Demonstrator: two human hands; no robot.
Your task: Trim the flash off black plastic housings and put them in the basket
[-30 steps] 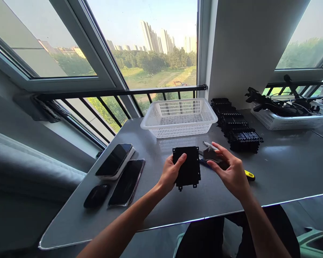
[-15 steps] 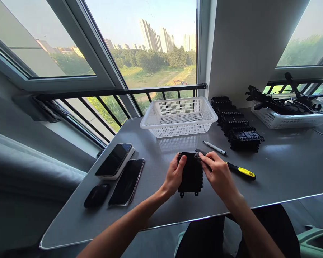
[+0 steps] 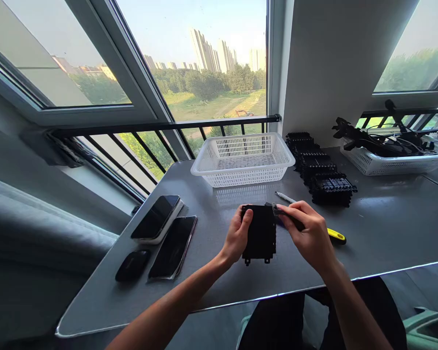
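A flat black plastic part (image 3: 259, 234), with small tabs on its lower edge, is gripped at its left side by my left hand (image 3: 238, 233), the thumb lying across its face. My right hand (image 3: 306, 228) is closed around a dark-handled brush (image 3: 294, 218), whose greyish tip meets the part's upper right edge. Behind my right hand lie a white marker (image 3: 284, 197) and a tool with a black and yellow handle (image 3: 336, 236), both partly hidden by the hand.
A white basket (image 3: 244, 160) stands by the window railing. Stacked black parts (image 3: 330, 187) lie to its right, near another basket (image 3: 394, 164) of black items and cables. Two phones (image 3: 156, 218) (image 3: 173, 248) and a black case (image 3: 132, 266) rest at the left.
My right hand has moved slightly right with the dark-handled brush, from the part's top face to its upper right edge. It now covers more of the marker and the yellow-handled tool.
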